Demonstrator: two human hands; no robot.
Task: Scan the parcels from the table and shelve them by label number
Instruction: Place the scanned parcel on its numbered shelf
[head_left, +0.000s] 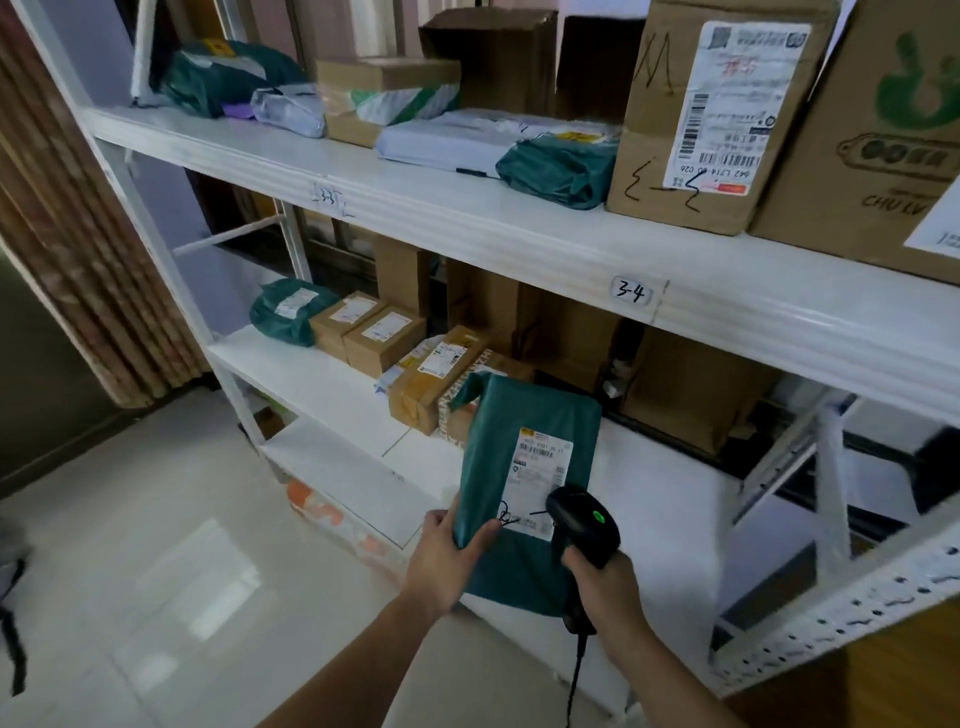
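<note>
My left hand (448, 556) grips the lower left edge of a dark green plastic-bag parcel (514, 415), held upright in front of the white shelf unit. The parcel carries a white label (540, 467) with a barcode and handwritten marks. My right hand (602, 582) holds a black barcode scanner (584, 522) with a green light lit, its head right over the label's lower right corner. A shelf tag reading 3-4 (631, 292) sits on the shelf edge above; another handwritten tag (328, 197) is further left.
The white shelf (519, 234) above holds cardboard boxes (717, 114), grey and green bags (558, 169). The lower board (322, 384) carries small cartons (382, 340) and a green bag (288, 309) behind the parcel. Pale tiled floor (171, 571) lies left.
</note>
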